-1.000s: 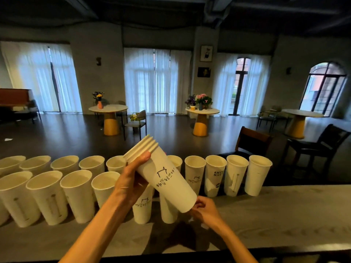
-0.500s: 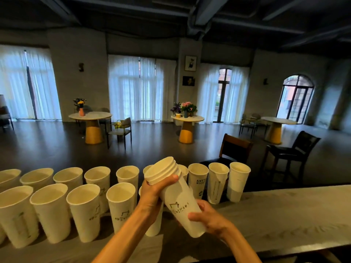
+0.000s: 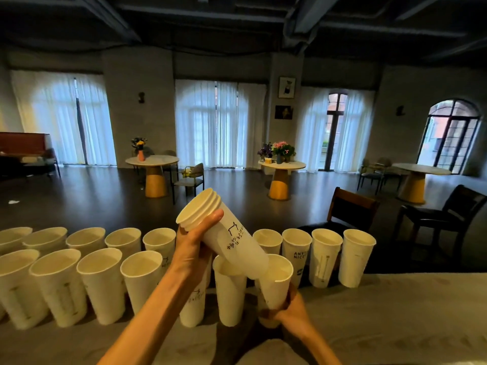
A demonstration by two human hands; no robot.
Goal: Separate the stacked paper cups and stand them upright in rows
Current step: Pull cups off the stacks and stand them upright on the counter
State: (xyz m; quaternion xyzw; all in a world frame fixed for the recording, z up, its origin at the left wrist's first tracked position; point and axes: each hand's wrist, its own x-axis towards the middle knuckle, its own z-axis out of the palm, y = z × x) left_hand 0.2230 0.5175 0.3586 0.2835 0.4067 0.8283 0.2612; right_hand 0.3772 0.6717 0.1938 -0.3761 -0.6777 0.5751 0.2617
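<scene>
Since the earlier frame, one single cup is now sitting apart from the stack, drawn off its lower end and held upright low at the counter.

Left to right:
- Two rows of upright cups are standing along the counter's far side, front row nearer, back row behind; both are running under the raised forearm.
- Left hand is gripping the stack just below its rims, thumb lying across the top; the stack is tilting, mouths up-left, base down-right, hanging over the front-row cup and blocking part of the back row.
- Right hand is curling round the single cup's lower part; that cup's mouth is sitting just under the stack's base.
- Four back-row cups are standing right of the hands.
- Dark chairs are standing beyond the counter, with round tables farther off.
</scene>
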